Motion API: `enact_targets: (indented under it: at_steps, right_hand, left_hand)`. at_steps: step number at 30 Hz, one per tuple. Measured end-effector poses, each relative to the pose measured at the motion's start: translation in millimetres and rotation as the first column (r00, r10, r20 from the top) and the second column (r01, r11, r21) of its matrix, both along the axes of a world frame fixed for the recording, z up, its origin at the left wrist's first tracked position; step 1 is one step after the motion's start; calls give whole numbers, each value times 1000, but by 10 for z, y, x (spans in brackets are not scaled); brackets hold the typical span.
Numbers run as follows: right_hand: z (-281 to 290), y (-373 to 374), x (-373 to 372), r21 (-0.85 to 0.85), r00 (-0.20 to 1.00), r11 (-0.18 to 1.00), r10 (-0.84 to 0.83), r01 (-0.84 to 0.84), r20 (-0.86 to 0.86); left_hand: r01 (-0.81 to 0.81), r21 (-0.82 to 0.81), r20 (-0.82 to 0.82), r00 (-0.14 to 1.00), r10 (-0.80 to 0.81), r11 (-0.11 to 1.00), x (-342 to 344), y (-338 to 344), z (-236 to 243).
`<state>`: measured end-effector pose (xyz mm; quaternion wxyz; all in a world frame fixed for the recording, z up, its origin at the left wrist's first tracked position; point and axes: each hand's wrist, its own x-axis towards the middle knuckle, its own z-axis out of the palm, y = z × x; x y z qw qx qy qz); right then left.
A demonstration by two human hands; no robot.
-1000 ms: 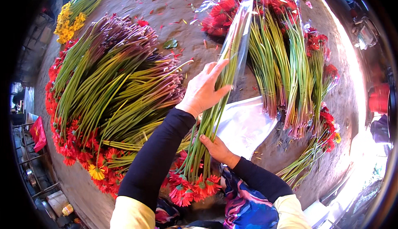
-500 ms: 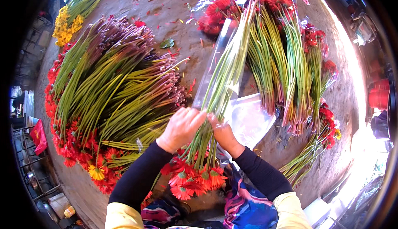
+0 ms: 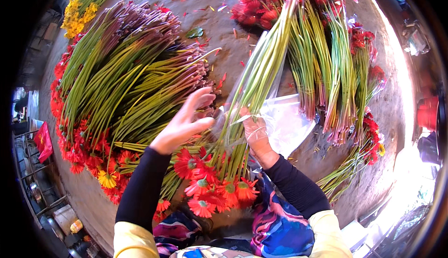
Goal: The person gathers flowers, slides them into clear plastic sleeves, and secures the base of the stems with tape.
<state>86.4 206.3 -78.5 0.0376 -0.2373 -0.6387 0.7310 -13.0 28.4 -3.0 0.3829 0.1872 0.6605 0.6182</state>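
A bunch of red gerbera daisies (image 3: 266, 66) leans head-down toward me, its long green stems pointing away. Clear plastic film (image 3: 275, 83) lies around part of the stems. My right hand (image 3: 256, 129) is closed on the stems and film at mid-length. To the left of the bunch, my left hand (image 3: 184, 122) is raised with fingers apart and holds nothing. The red flower heads (image 3: 210, 188) of the bunch hang below both hands, near my lap. A stack of clear plastic sleeves (image 3: 291, 122) lies just right of my right hand.
A large heap of loose gerberas (image 3: 126, 80) fills the left, stem ends inward. Wrapped bunches (image 3: 322, 62) lie at the far right. Yellow flowers (image 3: 77, 17) sit at the far left. Some loose stems (image 3: 343, 176) lie at right, and a leaf (image 3: 194, 32) and petals on the ground.
My left hand has let go of the bunch and moved left, its fingers now spread. My right hand stays on the stems, slightly higher. The view has shifted a little.
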Motion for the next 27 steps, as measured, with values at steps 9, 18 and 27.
enact_targets:
  at_steps: [9, 18, 27]
  right_hand:
    - [260, -79, -284, 41, 990, 994, 109, -105, -92]
    - [377, 135, 330, 636, 865, 745, 440, -201, -243]
    - [83, 537, -232, 839, 907, 482, 184, 252, -378]
  left_hand:
    - [47, 35, 427, 903, -57, 998, 416, 227, -380]
    - [-208, 93, 654, 750, 98, 974, 214, 38, -448]
    - [-263, 138, 801, 596, 49, 955, 274, 128, -467]
